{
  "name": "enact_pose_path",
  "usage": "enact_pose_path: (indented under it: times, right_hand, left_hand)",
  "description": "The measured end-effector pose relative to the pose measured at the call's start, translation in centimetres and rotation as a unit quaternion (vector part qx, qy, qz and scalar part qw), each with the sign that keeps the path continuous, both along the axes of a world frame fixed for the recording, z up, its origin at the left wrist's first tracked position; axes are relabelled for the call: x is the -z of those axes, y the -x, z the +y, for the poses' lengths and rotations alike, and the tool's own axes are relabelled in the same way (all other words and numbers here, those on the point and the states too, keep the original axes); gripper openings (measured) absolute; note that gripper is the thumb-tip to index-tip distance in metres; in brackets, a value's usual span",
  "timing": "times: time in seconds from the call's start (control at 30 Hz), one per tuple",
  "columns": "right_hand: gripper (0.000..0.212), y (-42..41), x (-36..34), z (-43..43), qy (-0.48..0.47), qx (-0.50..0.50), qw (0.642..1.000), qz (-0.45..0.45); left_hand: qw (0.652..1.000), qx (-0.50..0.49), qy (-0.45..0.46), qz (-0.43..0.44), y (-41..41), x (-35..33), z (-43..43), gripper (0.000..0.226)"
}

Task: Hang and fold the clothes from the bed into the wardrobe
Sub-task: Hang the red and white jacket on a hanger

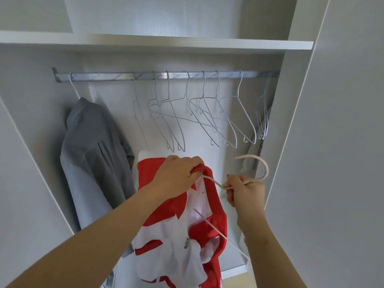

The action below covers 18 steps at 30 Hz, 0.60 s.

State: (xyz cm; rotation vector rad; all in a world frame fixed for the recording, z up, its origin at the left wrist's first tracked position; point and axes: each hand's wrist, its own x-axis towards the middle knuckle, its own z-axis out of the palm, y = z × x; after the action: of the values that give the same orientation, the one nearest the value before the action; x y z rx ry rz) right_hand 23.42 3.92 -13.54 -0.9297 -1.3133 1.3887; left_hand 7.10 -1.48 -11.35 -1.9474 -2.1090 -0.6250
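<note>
Head view showed the left hand (176,175) clutching the jacket (166,235) by its collar at lower centre, the right hand (243,190) gripping the hanger (264,166) beside it, whose arm likely needed seating inside the shoulder before hooking the rail (124,76).

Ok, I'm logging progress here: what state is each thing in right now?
Red-and-white garment: off the rail, top gripped by left hand.
Pink hanger: partly inside it, held by right hand.
Grey shirt: hung on the rail.
Wire hangers: on the rail, empty.
</note>
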Motion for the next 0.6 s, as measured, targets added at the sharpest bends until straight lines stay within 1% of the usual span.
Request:
enact_pose_path:
  times: [0.07, 0.1, 0.13, 0.2, 0.23, 0.3, 0.37, 0.4, 0.43, 0.47, 0.5, 0.53, 0.6]
  right_hand:
    - [0.043, -0.3, -0.3, -0.2, 0.007, 0.022, 1.000, 0.017]
    - [0.041, -0.4, -0.5, -0.4, 0.003, 0.031, 0.999, 0.027]
    - [0.037, -0.5, -0.7, -0.6, -0.013, 0.039, 0.999, 0.034]
    - [0.031, -0.3, -1.4, -0.8, -0.087, 0.069, 0.993, 0.030]
    - [0.027, -0.2, -1.6, -0.9, -0.137, 0.094, 0.986, 0.015]
    - [0.014, -0.2, -1.9, -1.0, -0.234, 0.163, 0.958, -0.025]
    - [0.009, -0.3, -1.3, -1.1, -0.296, 0.236, 0.925, -0.031]
    - [0.011, -0.4, -0.8, -1.2, -0.304, 0.253, 0.918, -0.022]
    - [0.016, -0.4, -0.2, -1.4, -0.285, 0.242, 0.927, -0.009]
    - [0.022, -0.3, 0.6, -1.5, -0.243, 0.209, 0.947, -0.002]
    - [0.026, -0.1, 1.5, -1.5, -0.193, 0.170, 0.966, -0.018]
    - [0.025, 0.0, 2.3, -1.5, -0.152, 0.131, 0.978, -0.061]
    - [0.015, 0.4, 4.0, -1.1, -0.073, 0.064, 0.983, -0.153]
  left_hand:
    - [1.000, 0.024, 0.002, -0.017, -0.2, 0.0, 0.1, 0.027]
    - [1.000, 0.016, -0.007, -0.015, -0.4, -0.1, 0.1, 0.030]
    - [0.999, -0.005, -0.029, -0.022, -0.6, -0.2, 0.1, 0.032]
    - [0.992, -0.058, -0.102, -0.055, -1.1, -0.7, 0.5, 0.031]
    - [0.985, -0.084, -0.134, -0.068, -1.3, -0.9, 0.6, 0.031]
    - [0.974, -0.125, -0.163, -0.091, -1.5, -1.6, 0.7, 0.032]
    - [0.963, -0.154, -0.181, -0.125, -1.0, -2.2, 0.6, 0.033]
    - [0.956, -0.168, -0.194, -0.145, -0.7, -2.6, 0.5, 0.032]
    - [0.946, -0.181, -0.209, -0.166, -0.3, -3.0, 0.4, 0.032]
    - [0.936, -0.195, -0.223, -0.191, 0.0, -3.5, 0.3, 0.031]
    - [0.925, -0.206, -0.233, -0.220, 0.3, -4.0, 0.1, 0.030]
    - [0.914, -0.212, -0.239, -0.252, 0.5, -4.5, 0.0, 0.029]
    - [0.892, -0.204, -0.249, -0.317, 0.9, -5.3, -0.4, 0.028]
